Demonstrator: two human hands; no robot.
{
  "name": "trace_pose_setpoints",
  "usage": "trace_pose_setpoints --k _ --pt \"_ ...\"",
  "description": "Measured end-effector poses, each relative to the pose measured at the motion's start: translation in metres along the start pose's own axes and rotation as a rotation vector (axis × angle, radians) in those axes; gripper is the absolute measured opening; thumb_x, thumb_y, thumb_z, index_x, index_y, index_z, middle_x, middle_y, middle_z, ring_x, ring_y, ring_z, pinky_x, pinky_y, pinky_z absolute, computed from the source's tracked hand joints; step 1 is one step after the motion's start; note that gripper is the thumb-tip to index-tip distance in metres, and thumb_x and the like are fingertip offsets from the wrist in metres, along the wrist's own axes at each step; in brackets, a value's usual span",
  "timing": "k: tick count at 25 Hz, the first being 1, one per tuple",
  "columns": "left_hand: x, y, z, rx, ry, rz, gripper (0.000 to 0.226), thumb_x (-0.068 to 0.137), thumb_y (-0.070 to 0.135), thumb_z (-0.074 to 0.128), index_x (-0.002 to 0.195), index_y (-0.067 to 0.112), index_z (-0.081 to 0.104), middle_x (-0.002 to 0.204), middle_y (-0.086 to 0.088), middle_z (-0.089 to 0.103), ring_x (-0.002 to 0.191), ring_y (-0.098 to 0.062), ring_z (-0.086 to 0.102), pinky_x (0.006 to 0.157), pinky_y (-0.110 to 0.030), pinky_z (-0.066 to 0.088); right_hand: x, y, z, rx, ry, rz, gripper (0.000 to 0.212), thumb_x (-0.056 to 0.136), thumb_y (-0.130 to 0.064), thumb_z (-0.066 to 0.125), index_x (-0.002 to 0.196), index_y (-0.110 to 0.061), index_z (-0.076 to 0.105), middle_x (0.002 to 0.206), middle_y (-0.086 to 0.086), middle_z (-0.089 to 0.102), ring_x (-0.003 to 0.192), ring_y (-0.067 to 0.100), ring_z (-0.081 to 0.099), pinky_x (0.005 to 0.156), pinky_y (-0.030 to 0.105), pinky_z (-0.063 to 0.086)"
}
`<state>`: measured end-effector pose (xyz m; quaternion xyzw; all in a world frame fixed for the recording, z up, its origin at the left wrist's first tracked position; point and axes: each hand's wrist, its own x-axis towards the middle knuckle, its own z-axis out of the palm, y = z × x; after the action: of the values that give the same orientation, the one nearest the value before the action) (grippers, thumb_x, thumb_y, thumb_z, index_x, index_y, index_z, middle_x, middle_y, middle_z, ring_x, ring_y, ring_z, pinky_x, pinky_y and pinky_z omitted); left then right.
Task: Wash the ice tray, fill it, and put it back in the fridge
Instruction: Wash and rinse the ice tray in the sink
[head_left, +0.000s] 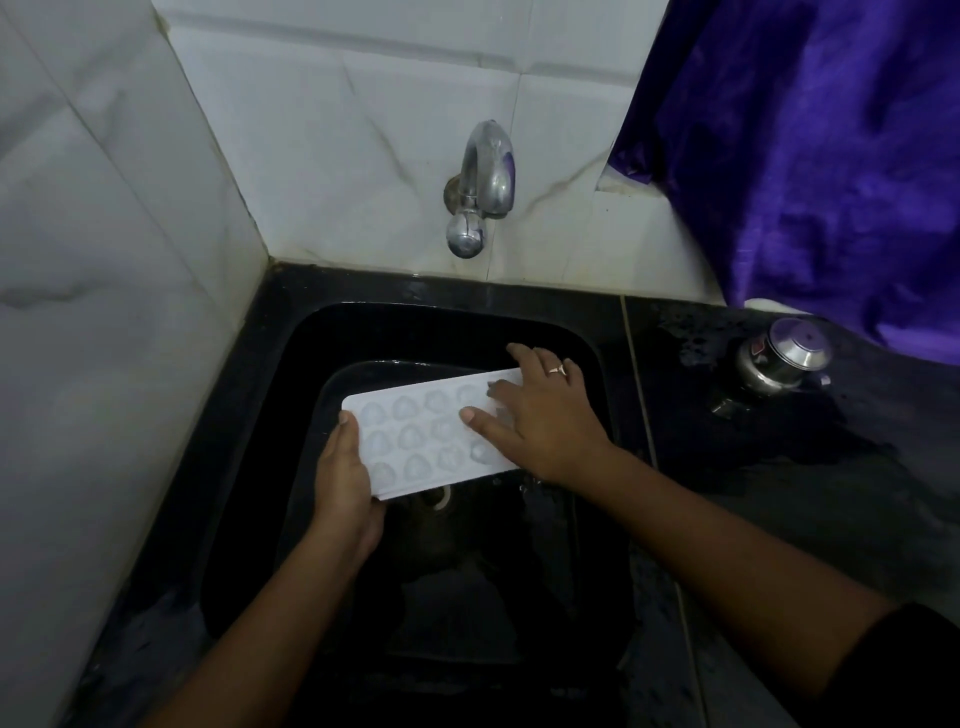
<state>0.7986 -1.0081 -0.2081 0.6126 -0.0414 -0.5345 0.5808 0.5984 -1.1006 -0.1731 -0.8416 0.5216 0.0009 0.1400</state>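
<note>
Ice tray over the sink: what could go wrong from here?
1. Only the left hand grips the ice tray, at one end. The right hand just lies flat on it, so it might slip into the sink.
2. The counter beside the sink already looks wet; more splashing could reach the steel container.

Steel pot (782, 361) on the black counter (779, 467) — purple cloth (831, 156) above.
</note>
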Motion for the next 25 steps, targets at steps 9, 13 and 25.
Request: trace_pose_setpoints --k 9,13,25 --pt "0.005 -0.002 -0.001 0.006 0.009 -0.014 0.049 0.111 0.051 0.043 0.133 0.015 0.067 0.117 -0.01 0.08 0.102 -0.03 0.079 0.081 -0.046 0.062 0.001 0.009 -0.005 0.128 -0.049 0.0 0.057 0.1 -0.071 0.034 0.128 -0.037 0.07 0.165 0.008 0.031 0.153 0.031 0.02 0.124 0.058 0.013" --pt "0.003 -0.005 0.001 0.013 -0.014 -0.018 0.05 0.111 0.05 0.041 0.133 0.014 0.068 0.117 -0.01 0.08 0.102 -0.03 0.079 0.082 -0.046 0.063 0.004 0.006 0.001 -0.073 0.009 -0.021 0.072 0.097 -0.076 0.023 0.126 -0.032 0.071 0.164 0.009 0.032 0.152 0.032 0.023 0.123 0.061 0.014" --pt "0.009 -0.002 -0.011 -0.038 0.019 -0.005 0.046 0.111 0.049 0.044 0.134 0.016 0.066 0.12 -0.01 0.078 0.109 -0.033 0.076 0.09 -0.051 0.061 -0.004 0.006 0.002 -0.03 -0.007 -0.085 0.069 0.099 -0.074 0.028 0.149 -0.032 0.052 0.17 0.01 0.019 0.156 0.033 0.014 0.125 0.059 0.013"
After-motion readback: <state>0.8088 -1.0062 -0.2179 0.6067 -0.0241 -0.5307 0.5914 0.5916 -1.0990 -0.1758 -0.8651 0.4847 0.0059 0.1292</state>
